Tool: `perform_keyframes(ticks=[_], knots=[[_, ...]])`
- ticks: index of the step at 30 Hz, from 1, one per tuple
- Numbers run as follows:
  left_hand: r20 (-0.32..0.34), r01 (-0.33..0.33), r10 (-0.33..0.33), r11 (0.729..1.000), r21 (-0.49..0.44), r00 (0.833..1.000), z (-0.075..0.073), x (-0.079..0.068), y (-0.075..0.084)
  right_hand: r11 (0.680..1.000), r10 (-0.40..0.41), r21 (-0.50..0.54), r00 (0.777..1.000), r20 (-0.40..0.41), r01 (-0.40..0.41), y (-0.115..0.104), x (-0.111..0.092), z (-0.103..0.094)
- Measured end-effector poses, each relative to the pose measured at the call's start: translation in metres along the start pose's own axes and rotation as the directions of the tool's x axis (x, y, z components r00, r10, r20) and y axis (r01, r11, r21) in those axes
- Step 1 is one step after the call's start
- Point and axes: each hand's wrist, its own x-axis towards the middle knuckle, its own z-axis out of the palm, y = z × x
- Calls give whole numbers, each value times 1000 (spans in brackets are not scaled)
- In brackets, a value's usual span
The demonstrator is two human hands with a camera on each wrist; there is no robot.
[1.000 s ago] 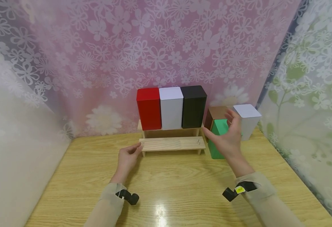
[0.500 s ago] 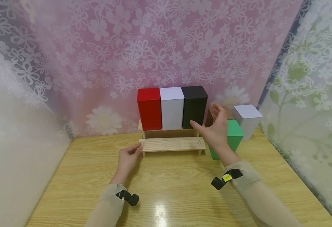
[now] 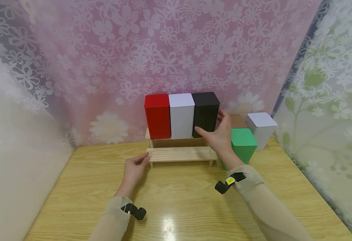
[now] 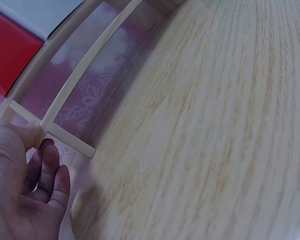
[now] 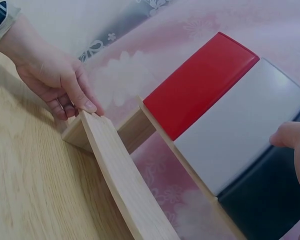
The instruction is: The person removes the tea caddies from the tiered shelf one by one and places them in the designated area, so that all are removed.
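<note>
The wooden rack [image 3: 182,154] is pinched at its left end by the left hand [image 3: 134,169]; the black box [image 3: 205,115] atop it is clasped by the right hand [image 3: 220,139].

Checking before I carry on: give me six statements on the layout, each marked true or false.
1. The left hand grips the lower shelf at its left end. True.
2. The red box, white box and black box stand in a row. True.
3. The right hand is at the red box. False: at the black box.
4. The green box stands on the lower shelf. False: on the table.
5. A second white box stands right of the green box. True.
6. The brown box is fully in view. False: the green box partly hides it.
</note>
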Motion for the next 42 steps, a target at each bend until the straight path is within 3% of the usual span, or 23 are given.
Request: perform_keyframes(ticks=[22,42], knots=[[1,6,-6,1000,20,1000,0,-4,0,990,46,-129,999,-26,-49,4,6,17],[-8,-21,21,1000,20,1000,-1,-2,1,992,27,-120,994,-105,-40,1,8,22]])
